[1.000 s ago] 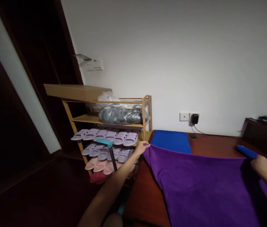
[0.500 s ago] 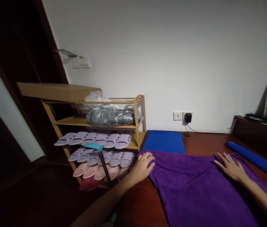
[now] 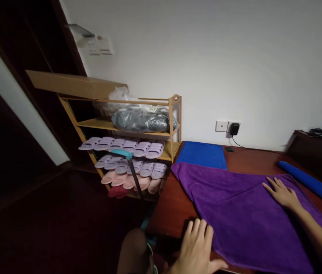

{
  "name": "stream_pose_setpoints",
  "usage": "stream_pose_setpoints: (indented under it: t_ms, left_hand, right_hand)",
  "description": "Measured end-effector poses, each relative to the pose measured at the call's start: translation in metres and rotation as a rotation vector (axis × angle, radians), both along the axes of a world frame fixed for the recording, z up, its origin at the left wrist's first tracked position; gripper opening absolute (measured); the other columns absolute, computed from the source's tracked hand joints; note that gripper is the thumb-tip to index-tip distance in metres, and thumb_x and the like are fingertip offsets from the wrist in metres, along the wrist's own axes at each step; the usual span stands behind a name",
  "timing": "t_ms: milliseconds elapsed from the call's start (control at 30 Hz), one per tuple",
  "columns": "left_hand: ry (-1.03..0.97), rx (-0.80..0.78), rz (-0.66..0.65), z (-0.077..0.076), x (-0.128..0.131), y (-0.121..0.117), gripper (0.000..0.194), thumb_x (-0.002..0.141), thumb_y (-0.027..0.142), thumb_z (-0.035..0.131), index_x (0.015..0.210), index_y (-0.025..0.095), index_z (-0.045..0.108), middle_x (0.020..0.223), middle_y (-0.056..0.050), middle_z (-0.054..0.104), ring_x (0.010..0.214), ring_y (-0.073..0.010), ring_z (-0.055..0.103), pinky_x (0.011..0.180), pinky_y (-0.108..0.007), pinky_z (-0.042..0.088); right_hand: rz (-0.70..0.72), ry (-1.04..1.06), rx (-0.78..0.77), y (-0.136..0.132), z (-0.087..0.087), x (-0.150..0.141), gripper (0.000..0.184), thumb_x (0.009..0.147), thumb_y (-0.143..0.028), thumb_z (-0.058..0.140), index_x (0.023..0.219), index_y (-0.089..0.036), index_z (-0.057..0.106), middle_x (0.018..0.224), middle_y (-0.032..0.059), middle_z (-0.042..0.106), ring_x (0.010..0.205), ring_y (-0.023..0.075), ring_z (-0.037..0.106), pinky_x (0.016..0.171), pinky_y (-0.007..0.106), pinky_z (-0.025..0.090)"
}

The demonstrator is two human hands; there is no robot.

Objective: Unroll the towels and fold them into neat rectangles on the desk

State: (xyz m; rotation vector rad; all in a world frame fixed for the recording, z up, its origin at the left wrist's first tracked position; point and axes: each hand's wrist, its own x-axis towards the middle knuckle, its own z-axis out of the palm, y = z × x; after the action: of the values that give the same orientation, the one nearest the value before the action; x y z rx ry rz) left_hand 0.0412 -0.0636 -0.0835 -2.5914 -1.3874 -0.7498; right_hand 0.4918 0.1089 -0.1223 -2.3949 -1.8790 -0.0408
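A purple towel [image 3: 243, 217] lies spread over a dark red wooden table [image 3: 169, 209]. My left hand [image 3: 196, 249] rests flat at the towel's near left edge, fingers stretched out, partly on the table. My right hand [image 3: 282, 192] lies flat on the towel's far right part, fingers spread. Neither hand holds anything. A folded blue cloth [image 3: 202, 155] sits on the table beyond the towel, by the wall.
A rolled blue item [image 3: 312, 184] lies at the table's right. Left of the table stands a wooden shoe rack [image 3: 175, 125] with several slippers [image 3: 126, 146], a bagged bundle and a cardboard box [image 3: 72, 85] on top. A charger [image 3: 234, 129] is plugged into the wall.
Both hands let go of the raised towel and it now lies flat. My left hand moved from the far left corner back to the near left edge. The right hand stayed flat on the towel.
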Motion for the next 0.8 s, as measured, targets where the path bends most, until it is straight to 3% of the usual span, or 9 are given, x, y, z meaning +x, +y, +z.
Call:
stream_pose_setpoints:
  t_ms: [67,233,400,467,567,733,800]
  left_hand:
    - [-0.047,-0.036,0.047,0.004,0.014,-0.001,0.064,0.065,0.066,0.068,0.103,0.016,0.057,0.102,-0.009,0.060,0.099,-0.0303,0.055,0.092,-0.048,0.041]
    - [-0.021,-0.101,-0.017,0.022,0.016,0.000,0.020,0.082,0.027,0.064,0.098,0.021,0.055,0.102,-0.005,0.059,0.102,-0.0247,0.054,0.097,-0.044,0.039]
    - [0.049,-0.201,-0.206,0.051,-0.001,-0.001,0.014,0.081,0.011,0.058,0.088,0.021,0.052,0.090,0.000,0.058,0.090,-0.0195,0.055,0.092,-0.036,0.042]
    - [0.004,-0.245,-0.217,0.060,-0.005,-0.003,0.016,0.081,0.007,0.053,0.086,0.021,0.052,0.088,-0.001,0.058,0.087,-0.0191,0.055,0.087,-0.034,0.043]
    - [-0.248,-0.339,-0.142,0.063,-0.004,-0.004,0.020,0.081,0.005,0.046,0.087,0.022,0.053,0.088,-0.002,0.060,0.085,-0.0188,0.055,0.081,-0.031,0.043]
    - [-1.002,-0.458,-0.084,0.047,0.012,0.002,0.003,0.085,0.019,0.048,0.086,0.021,0.050,0.083,-0.001,0.056,0.081,-0.0161,0.055,0.077,-0.025,0.043]
    - [-1.236,-0.513,-0.078,0.040,0.020,0.007,0.008,0.084,0.027,0.052,0.084,0.021,0.047,0.078,0.000,0.051,0.076,-0.0148,0.053,0.072,-0.024,0.043]
  right_hand:
    - [0.000,-0.014,-0.001,-0.001,0.001,0.000,0.075,0.086,-0.066,0.013,0.147,-0.024,0.027,0.152,0.0116,0.022,0.141,0.0224,0.015,0.110,0.050,0.020]
    - [0.006,-0.024,0.007,-0.001,0.001,0.001,0.075,0.086,-0.066,0.011,0.146,-0.025,0.027,0.153,0.0107,0.021,0.142,0.0213,0.014,0.109,0.050,0.020]
    - [0.002,-0.012,0.010,-0.001,0.003,0.001,0.075,0.085,-0.067,0.013,0.146,-0.025,0.028,0.152,0.0109,0.024,0.141,0.0227,0.016,0.109,0.050,0.021]
    - [0.006,0.000,0.013,-0.002,0.006,-0.001,0.076,0.085,-0.068,0.013,0.145,-0.024,0.030,0.152,0.0119,0.024,0.141,0.0237,0.017,0.109,0.051,0.021]
    - [0.014,0.016,0.029,-0.003,0.009,-0.003,0.076,0.086,-0.067,0.013,0.145,-0.024,0.031,0.151,0.0135,0.024,0.140,0.0248,0.019,0.108,0.052,0.021]
    - [0.019,0.033,0.046,-0.001,0.001,0.001,0.076,0.085,-0.066,0.015,0.144,-0.023,0.034,0.151,0.0134,0.026,0.139,0.0262,0.021,0.108,0.053,0.023]
    - [0.027,0.033,0.065,0.002,-0.005,0.005,0.076,0.084,-0.066,0.016,0.143,-0.022,0.037,0.150,0.0133,0.028,0.139,0.0273,0.023,0.107,0.053,0.025]
